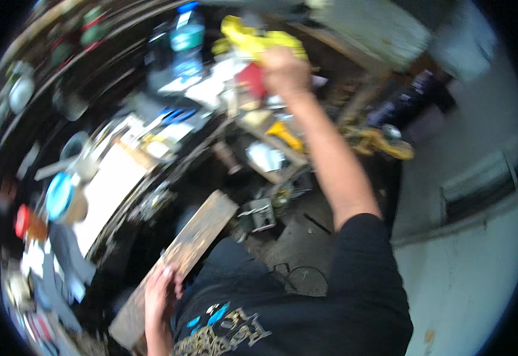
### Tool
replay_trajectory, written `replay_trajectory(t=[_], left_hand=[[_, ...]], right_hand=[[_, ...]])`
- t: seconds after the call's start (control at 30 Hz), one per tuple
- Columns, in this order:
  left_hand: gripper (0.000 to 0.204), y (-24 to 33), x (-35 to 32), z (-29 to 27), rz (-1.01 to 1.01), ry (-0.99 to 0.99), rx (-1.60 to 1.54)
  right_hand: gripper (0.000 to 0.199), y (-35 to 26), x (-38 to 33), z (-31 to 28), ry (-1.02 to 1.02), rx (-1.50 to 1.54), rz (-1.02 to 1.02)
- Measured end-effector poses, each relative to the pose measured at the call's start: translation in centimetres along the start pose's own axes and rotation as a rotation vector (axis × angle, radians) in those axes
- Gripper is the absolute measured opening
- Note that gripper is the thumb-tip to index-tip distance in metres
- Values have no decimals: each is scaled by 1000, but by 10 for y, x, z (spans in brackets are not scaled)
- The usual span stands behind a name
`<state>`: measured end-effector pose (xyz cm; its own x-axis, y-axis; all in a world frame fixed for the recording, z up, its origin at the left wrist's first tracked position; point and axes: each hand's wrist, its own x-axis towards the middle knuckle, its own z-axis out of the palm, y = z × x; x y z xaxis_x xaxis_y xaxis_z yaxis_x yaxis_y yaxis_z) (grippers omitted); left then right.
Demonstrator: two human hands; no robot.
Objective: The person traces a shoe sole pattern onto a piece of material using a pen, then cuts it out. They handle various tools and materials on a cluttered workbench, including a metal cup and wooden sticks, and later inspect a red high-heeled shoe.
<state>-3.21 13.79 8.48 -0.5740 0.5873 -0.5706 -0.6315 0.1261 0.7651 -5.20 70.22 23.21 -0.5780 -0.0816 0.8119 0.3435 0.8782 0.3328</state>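
Note:
My right arm reaches to the far side of the bench, and my right hand (pixel 285 71) is closed on a crumpled yellow sheet (pixel 238 34). Blur hides whether that sheet is a cloth or a plastic bag. Something red (pixel 251 80) and white papers (pixel 211 89) lie just left of this hand. Low in the view, my left hand (pixel 164 291) rests on a worn wooden board (pixel 196 228), its fingers curled over the face and edge. The board slants across my lap, its far end pointing up and right.
A clear bottle (pixel 187 47) with a blue cap stands at the back. Blue-handled scissors (pixel 179 115), a blue-lidded jar (pixel 60 196) and a red-lidded jar (pixel 30 224) crowd the left bench. A yellow-handled tool (pixel 285 136) lies in an open drawer (pixel 271 172). A pale wall borders the right.

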Motion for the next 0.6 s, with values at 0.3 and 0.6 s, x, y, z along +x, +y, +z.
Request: replay_trajectory(t=[0.3, 0.6], left_hand=[[35, -7, -42, -31, 63, 24, -76], [33, -7, -45, -49, 241, 234, -382]], right_hand=[[43, 72, -77, 32, -657, -78, 365], [40, -264, -132, -107, -1214, 1706, 1080]])
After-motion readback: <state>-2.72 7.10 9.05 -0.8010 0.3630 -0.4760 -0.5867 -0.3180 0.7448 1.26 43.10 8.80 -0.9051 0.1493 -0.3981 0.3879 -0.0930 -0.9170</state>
